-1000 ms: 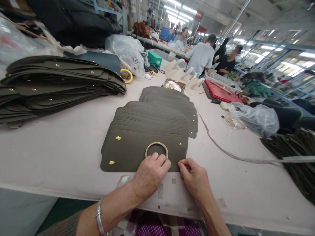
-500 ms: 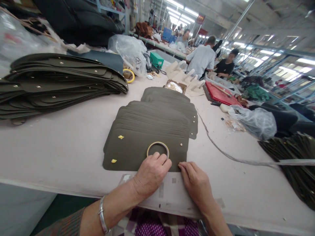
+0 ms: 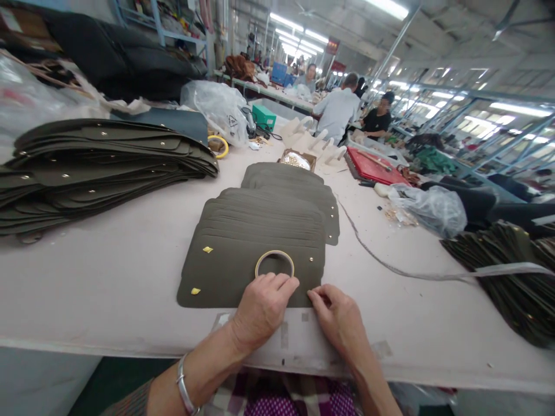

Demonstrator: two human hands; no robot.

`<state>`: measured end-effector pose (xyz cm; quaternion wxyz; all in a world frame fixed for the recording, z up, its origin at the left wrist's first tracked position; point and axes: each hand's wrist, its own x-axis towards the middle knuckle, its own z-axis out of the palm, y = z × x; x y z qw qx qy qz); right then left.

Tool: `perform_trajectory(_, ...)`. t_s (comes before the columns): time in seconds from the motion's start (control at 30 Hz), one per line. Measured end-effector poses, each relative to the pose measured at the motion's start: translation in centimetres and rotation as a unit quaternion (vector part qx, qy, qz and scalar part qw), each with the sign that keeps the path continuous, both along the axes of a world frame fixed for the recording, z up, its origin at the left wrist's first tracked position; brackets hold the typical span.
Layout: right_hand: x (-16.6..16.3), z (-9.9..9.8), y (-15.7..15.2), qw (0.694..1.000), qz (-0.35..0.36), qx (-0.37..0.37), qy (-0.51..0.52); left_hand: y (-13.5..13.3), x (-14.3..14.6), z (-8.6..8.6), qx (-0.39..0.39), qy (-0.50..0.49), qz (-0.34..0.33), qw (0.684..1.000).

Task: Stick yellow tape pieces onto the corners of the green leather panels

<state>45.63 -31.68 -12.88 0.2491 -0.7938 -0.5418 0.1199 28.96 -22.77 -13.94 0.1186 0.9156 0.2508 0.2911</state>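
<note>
Found the panel (image 3: 225,277) flat at the near edge of the bench (image 3: 108,277), topmost of a fanned stack (image 3: 277,202) of like olive pieces. Noted a tape ring (image 3: 274,263) lying on it, two gold tabs (image 3: 207,249) toward its left side and a rivet (image 3: 311,259) to the right. Saw the left hand (image 3: 260,306) half curled, fingertips pressed on the ring's near arc, clasping nothing. Saw the right hand (image 3: 340,323) narrow, thumb and forefinger pinched at the panel's near edge, apparently nipping it. Judged the panel light, thin and leathery: pliant, likely to slide on its smooth neighbours. Judged a near corner or edge the best hold, clear of tabs and rivet. Noted a taller pile (image 3: 99,167) well apart at left.
</note>
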Motion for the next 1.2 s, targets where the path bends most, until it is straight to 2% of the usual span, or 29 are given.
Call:
perform_trajectory(0.07,-0.1,0.6,-0.6,0.997,0.052,-0.034,0.035,0.1,-0.5,0.2,-0.009,-0.055,-0.017,0.998)
perform_trajectory(0.13,-0.3,1.2,-1.1,0.995,0.077,-0.027,0.058,0.1,-1.0,0.6,-0.021,-0.104,-0.029,0.994)
perform_trajectory(0.27,-1.4,1.8,-1.4,0.987,0.075,0.127,0.060,-0.2,-1.9,1.6,-0.032,-0.122,-0.045,0.991)
perform_trajectory(0.4,-2.6,2.2,-0.7,0.962,0.150,0.228,0.028,-0.9,-2.4,2.1,-0.018,-0.071,-0.044,0.996)
perform_trajectory(0.6,-3.4,2.3,-0.2,0.943,0.223,0.244,-0.021,-1.6,-2.8,2.0,0.006,-0.037,-0.036,0.999)
perform_trajectory(0.73,-3.7,1.7,-0.4,0.936,0.213,0.269,-0.079,-1.7,-2.9,1.8,-0.008,-0.023,-0.049,0.999)
perform_trajectory(0.83,-3.9,1.4,-0.6,0.938,0.191,0.274,-0.087,-1.6,-2.6,1.9,-0.021,-0.010,-0.052,0.998)
perform_trajectory(0.93,-4.1,1.4,-0.5,0.958,0.127,0.257,-0.003,-1.3,-2.0,2.4,-0.006,-0.007,-0.045,0.999)
perform_trajectory(1.0,-4.1,1.3,-0.2,0.964,0.055,0.219,0.136,-1.2,-1.5,2.8,0.019,-0.025,-0.044,0.999)
perform_trajectory(1.03,-4.0,1.3,0.1,0.955,0.019,0.197,0.220,-1.1,-1.2,2.9,0.034,-0.039,-0.047,0.998)
perform_trajectory(1.1,-3.3,1.0,0.8,0.914,-0.042,0.162,0.370,-1.1,-0.7,3.0,0.056,-0.067,-0.056,0.995)
perform_trajectory(1.17,-2.3,0.7,1.6,0.877,-0.083,0.142,0.451,-1.0,-0.4,2.7,0.064,-0.079,-0.061,0.993)
perform_trajectory(1.2,-1.7,0.5,1.9,0.871,-0.099,0.134,0.462,-0.9,-0.3,2.4,0.064,-0.072,-0.056,0.994)
